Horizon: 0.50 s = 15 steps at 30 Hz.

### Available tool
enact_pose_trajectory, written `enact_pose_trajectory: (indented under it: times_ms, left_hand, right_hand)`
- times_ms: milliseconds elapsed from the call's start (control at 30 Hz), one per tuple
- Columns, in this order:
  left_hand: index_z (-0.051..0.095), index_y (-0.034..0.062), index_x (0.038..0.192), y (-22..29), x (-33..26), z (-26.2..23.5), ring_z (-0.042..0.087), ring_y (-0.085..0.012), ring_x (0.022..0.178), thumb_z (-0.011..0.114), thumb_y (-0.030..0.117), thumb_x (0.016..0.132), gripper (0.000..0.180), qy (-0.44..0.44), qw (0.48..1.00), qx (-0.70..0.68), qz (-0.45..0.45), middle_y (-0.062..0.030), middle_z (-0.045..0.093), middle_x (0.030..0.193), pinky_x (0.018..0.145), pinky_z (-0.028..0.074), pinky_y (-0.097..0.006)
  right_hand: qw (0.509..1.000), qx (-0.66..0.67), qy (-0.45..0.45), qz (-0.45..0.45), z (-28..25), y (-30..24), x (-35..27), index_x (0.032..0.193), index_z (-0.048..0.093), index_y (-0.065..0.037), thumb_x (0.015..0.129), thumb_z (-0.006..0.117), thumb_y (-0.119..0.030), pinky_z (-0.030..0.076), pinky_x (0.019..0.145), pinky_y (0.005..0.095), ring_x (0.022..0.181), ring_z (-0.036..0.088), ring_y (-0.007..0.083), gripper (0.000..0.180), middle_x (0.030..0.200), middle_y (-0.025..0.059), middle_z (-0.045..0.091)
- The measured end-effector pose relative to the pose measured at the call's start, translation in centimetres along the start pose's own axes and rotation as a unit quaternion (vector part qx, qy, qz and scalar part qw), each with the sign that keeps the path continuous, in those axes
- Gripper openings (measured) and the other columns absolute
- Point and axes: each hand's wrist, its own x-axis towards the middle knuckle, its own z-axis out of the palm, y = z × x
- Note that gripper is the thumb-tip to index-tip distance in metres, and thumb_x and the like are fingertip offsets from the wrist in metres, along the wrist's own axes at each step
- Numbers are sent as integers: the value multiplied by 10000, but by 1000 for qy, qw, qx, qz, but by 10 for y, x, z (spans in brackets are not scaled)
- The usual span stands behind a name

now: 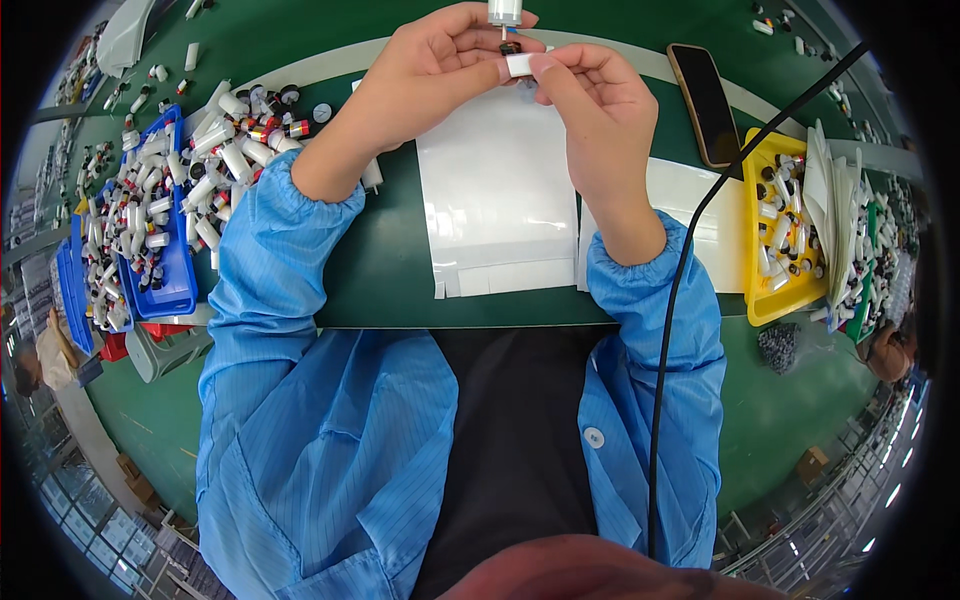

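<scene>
My left hand (pixel 435 68) and my right hand (pixel 602 115) meet at the top middle, over the far end of a clear plastic sheet. Between their thumbs and fingers both pinch a small white piece (pixel 519 65). Just beyond it, by the left fingers, is a small dark part (pixel 511 47). A white cylinder (pixel 505 12) with a thin metal stem pointing down shows above that, cut off by the top edge. Whether the stem joins the dark part I cannot tell.
Left of my left arm lies a heap of white cylindrical parts (pixel 236 160), with more in a blue tray (pixel 180 285). To the right are a phone (pixel 703 105) and a yellow tray (pixel 752 250) of small parts. A black cable (pixel 672 300) crosses before my right arm.
</scene>
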Motion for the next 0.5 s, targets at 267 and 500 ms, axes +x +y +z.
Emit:
enact_pose_trajectory:
  times_ms: [267, 500]
  left_hand:
    - [490, -26, 1403, 2, 0, 2, 650, -192, 1128, 590, 21, 980, 437, -6, 999, -6, -38, -139, 661, 1214, 984, 522, -301]
    - [436, -13, 1433, -7, -5, 4, 652, -189, 1131, 576, 9, 984, 471, -131, 989, -39, -57, -142, 656, 1234, 972, 533, -303]
  right_hand:
    - [991, 11, 74, -110, 7, 2, 10, 1048, 638, 22, 919, 683, -7, 501, 742, 224, 826, 639, 124, 139, 895, 68, 671]
    - [997, -48, -16, -59, 3, -7, 12, 1385, 381, -6, 849, 713, 67, 496, 816, 250, 924, 599, 124, 634, 1028, 76, 607]
